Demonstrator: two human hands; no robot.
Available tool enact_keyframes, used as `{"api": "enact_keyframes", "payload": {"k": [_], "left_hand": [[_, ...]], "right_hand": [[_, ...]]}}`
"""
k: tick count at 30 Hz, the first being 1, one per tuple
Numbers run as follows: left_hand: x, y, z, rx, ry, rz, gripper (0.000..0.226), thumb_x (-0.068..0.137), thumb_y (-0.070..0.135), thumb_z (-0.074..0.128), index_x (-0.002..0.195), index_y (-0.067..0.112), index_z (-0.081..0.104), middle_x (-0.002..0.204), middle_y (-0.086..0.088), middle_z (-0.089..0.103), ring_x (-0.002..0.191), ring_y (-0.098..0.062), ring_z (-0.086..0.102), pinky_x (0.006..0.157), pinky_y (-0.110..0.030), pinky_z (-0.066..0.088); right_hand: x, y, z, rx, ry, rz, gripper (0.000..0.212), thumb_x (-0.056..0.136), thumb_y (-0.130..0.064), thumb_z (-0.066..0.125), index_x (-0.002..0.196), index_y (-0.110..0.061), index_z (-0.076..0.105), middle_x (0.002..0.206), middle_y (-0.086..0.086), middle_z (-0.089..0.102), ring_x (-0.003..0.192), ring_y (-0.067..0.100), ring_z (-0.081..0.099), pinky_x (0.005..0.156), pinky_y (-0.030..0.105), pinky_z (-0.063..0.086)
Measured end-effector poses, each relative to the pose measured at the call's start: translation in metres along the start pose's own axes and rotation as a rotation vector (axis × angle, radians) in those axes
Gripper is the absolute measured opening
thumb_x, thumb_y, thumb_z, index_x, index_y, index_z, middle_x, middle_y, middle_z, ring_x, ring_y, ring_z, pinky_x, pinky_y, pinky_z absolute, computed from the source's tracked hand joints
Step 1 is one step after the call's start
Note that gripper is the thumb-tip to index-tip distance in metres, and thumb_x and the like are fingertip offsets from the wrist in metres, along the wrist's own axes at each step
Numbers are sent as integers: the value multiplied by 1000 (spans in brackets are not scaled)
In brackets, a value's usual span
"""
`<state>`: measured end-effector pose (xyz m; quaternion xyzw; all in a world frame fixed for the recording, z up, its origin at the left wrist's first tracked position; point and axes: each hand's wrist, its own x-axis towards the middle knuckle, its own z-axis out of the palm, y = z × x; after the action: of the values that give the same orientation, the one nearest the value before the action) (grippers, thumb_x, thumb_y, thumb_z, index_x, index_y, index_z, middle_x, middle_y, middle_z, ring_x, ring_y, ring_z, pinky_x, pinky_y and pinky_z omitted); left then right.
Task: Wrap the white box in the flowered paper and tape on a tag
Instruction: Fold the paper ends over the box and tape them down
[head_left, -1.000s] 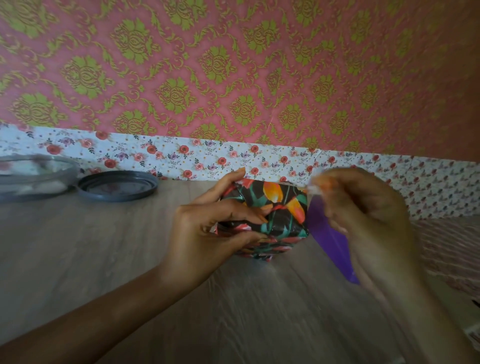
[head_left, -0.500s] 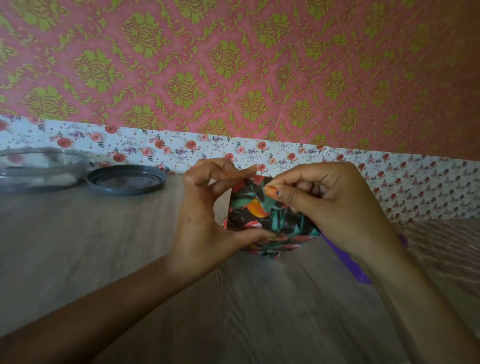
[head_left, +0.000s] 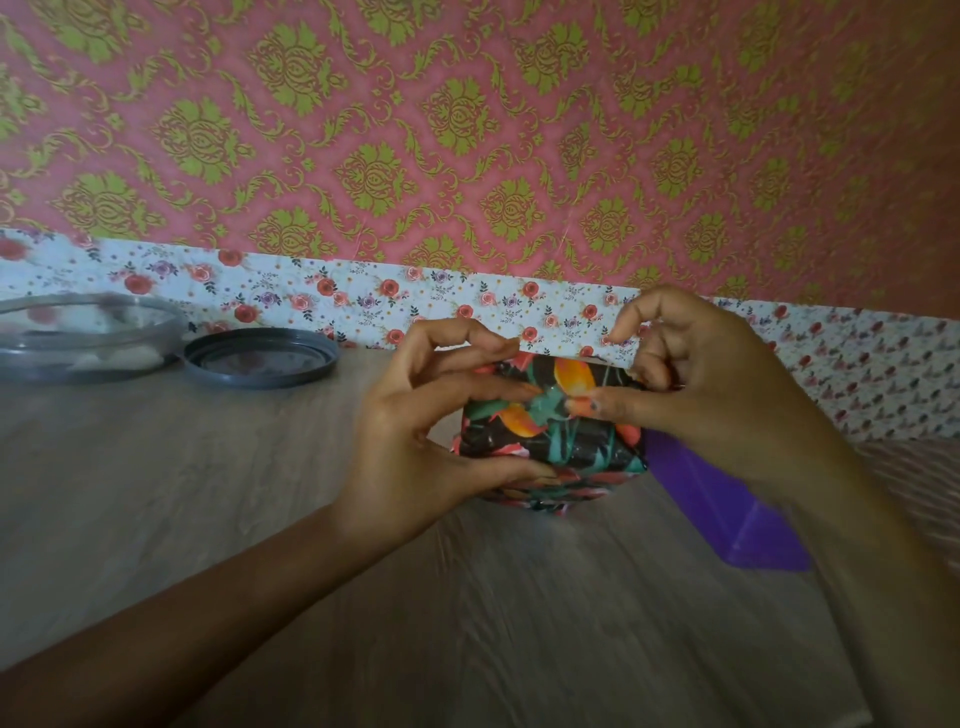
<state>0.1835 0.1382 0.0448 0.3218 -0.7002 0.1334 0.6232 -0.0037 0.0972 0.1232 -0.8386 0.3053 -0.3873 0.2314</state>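
Wrapped box (head_left: 550, 447) mid-frame, low over the table (head_left: 208, 493), long axis left-right. Left hand (head_left: 410, 441) grips its left end, thumb underneath. Right hand (head_left: 717, 395) pinches the right end, thumb pressing the front fold. No tag visible.

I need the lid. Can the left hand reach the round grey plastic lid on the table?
Probably yes: only wooden tabletop lies between the left hand and the round grey plastic lid. But that hand grips the flower-wrapped box, so it must let go first.
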Motion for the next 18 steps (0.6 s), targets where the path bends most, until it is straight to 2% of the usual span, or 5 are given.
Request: {"api": "enact_keyframes", "payload": {"k": [3, 7, 10, 13, 18], "left_hand": [[0, -2, 1, -9, 0, -31, 49, 56, 24, 83, 98, 9, 64, 114, -7, 48, 114, -8, 55, 99, -26, 46], [-3, -1, 2, -17, -8, -67, 62, 63, 30, 80, 117, 9, 57, 126, -4, 45, 123, -17, 50, 99, -34, 47], [-6, -4, 5, -85, -16, -95, 72, 68, 32, 78, 128, 13, 45, 140, -10, 37, 135, -20, 37, 101, -30, 44], [-8, -4, 10, -207, 1, -122, 74, 68, 37, 77, 130, 32, 37, 152, -9, 20, 143, -19, 19, 103, -31, 41], [-11, -8, 10, -156, -41, -125, 77, 74, 40, 73, 136, 35, 27, 156, -10, 12, 146, -22, 7, 113, -44, 29]], "right_hand": [[-4, 13, -8, 308, -108, 18, 39, 67, 12, 69, 82, -21, 56, 59, -4, 39, 55, 4, 42, 55, 17, 44], [-10, 21, -8, 435, -93, 3, 47, 67, 18, 64, 76, -28, 59, 66, -7, 47, 65, 4, 47, 62, 17, 46], [-15, 16, -2, 72, 20, -159, 40, 62, -32, 74, 95, -45, 55, 94, -24, 57, 93, -4, 53, 81, 10, 42], [-13, -1, 12, -455, -89, -290, 99, 45, -73, 65, 134, -50, 28, 129, -39, 32, 120, -8, 27, 100, 11, 22], [1, -17, 23, -680, -129, -257, 110, 50, -55, 81, 143, -40, 24, 119, -22, 47, 112, 3, 29, 84, 22, 24]]}}
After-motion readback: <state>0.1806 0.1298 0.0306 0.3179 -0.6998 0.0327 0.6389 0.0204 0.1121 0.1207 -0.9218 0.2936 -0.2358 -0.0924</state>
